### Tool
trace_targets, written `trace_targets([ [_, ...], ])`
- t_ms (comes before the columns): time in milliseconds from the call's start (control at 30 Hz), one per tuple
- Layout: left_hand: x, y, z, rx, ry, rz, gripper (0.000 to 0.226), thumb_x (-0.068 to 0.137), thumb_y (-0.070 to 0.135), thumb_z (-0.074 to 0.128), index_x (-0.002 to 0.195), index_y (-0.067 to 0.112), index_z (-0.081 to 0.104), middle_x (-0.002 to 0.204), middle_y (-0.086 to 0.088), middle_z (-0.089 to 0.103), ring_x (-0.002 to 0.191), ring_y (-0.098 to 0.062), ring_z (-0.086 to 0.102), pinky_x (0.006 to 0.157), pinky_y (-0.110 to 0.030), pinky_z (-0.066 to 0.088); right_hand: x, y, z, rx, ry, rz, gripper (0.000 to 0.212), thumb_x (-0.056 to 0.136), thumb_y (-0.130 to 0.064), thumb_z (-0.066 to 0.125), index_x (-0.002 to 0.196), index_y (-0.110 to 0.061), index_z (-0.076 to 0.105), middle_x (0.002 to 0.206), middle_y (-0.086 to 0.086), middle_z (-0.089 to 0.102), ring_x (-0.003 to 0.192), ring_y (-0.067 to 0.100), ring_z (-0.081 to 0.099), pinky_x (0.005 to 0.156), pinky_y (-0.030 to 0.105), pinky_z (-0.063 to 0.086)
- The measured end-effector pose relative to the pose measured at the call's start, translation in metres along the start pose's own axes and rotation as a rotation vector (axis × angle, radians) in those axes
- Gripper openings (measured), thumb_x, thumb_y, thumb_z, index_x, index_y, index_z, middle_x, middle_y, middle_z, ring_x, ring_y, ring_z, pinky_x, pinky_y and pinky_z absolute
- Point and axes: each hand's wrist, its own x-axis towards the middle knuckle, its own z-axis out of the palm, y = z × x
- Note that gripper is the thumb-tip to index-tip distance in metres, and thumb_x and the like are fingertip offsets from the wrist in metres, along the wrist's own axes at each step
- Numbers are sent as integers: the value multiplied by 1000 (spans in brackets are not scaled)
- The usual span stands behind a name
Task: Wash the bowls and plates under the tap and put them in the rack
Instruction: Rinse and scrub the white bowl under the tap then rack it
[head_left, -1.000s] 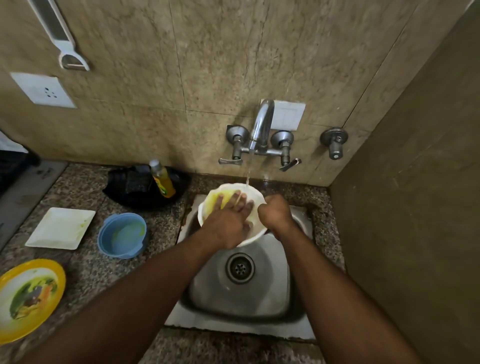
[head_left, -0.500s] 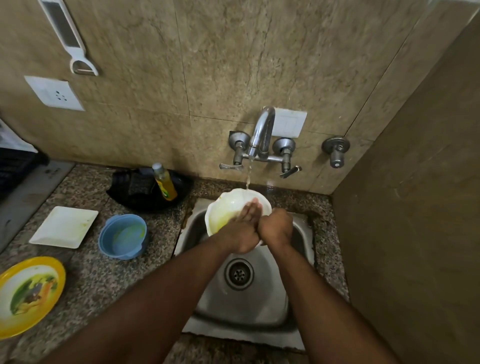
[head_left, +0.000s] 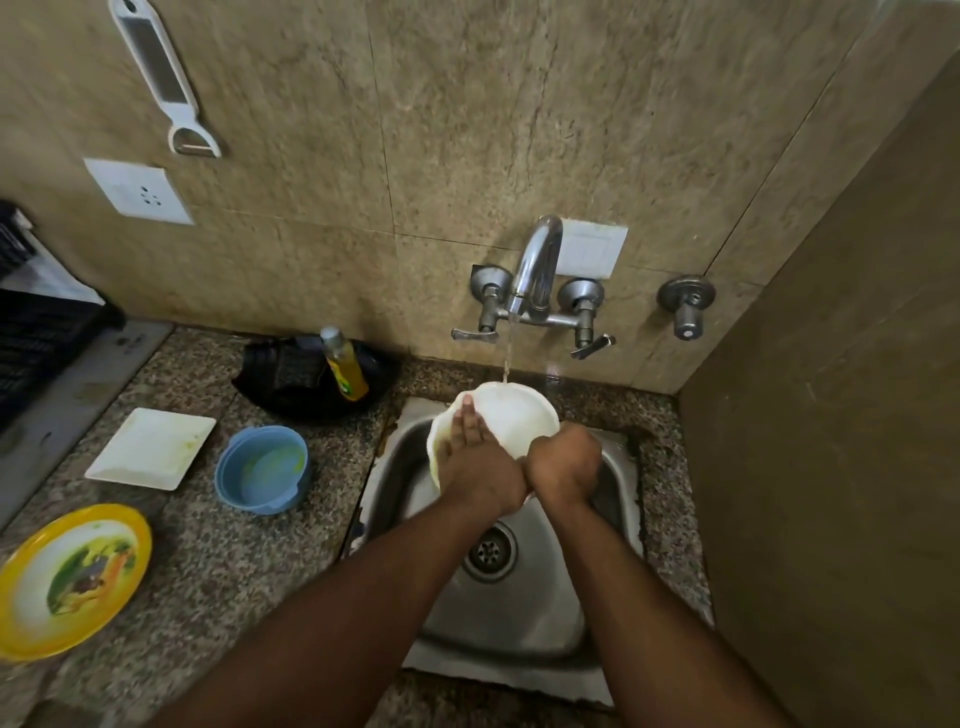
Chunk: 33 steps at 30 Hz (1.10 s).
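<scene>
You have the white bowl (head_left: 511, 415) tilted over the back of the steel sink (head_left: 524, 618), its far rim right under the thin stream from the tap (head_left: 535, 270). Your left hand (head_left: 475, 467) lies flat inside the bowl, fingers (head_left: 467, 415) pressed together and pointing up toward the far rim. Your right hand (head_left: 563, 465) grips the near right rim, fingers curled closed around it; how far they wrap underneath is hidden.

The main risk is a slip: the bowl is wet, held by one rim, and your rubbing hand pushes against that hold. If it goes, it would probably drop into the basin. Tilting it further toward you could send water over the front edge.

Room is tight on the right, where the side wall stands close to the sink. The left is open but occupied: the blue bowl (head_left: 262, 467), white square plate (head_left: 150, 447) and yellow plate (head_left: 70, 579) sit unwashed on the counter (head_left: 234, 582), with the dish soap bottle (head_left: 345, 371) behind. The black rack (head_left: 36, 338) at far left is likely the destination, so carry the bowl above those dishes.
</scene>
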Motion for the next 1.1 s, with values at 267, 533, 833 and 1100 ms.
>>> trace_targets([
  [267, 27, -27, -49, -257, 584, 28, 30, 87, 24, 72, 116, 20, 73, 112, -5, 72, 107, -26, 64, 85, -38, 53, 8, 12, -2, 122, 25, -2, 34, 83, -6, 58, 114, 1, 70, 114, 25, 71, 107, 44, 67, 83, 45, 57],
  [533, 68, -28, -43, -871, 338, -229, 43, 82, 59, 79, 84, 15, 79, 83, -1, 75, 84, -24, 70, 81, -32, 56, 10, 26, 2, 217, 17, 64, 33, 81, -4, 59, 111, 4, 70, 112, 26, 71, 103, 46, 67, 80, 42, 56],
  [833, 73, -21, -29, -1256, 5, -100, 32, 89, -12, 65, 107, 11, 78, 114, -14, 76, 94, -30, 73, 85, -39, 62, 23, 42, 4, 218, 43, 110, 35, 79, -4, 60, 112, 2, 70, 113, 23, 72, 104, 43, 67, 83, 41, 57],
  [1100, 81, -13, -30, -1200, 202, -147, 21, 69, 18, 96, 79, 16, 78, 81, -4, 78, 72, -18, 70, 82, -42, 64, 44, 37, -8, 122, -131, 61, 54, 69, -42, 70, 113, -11, 75, 108, 14, 75, 95, 35, 71, 76, 35, 59],
])
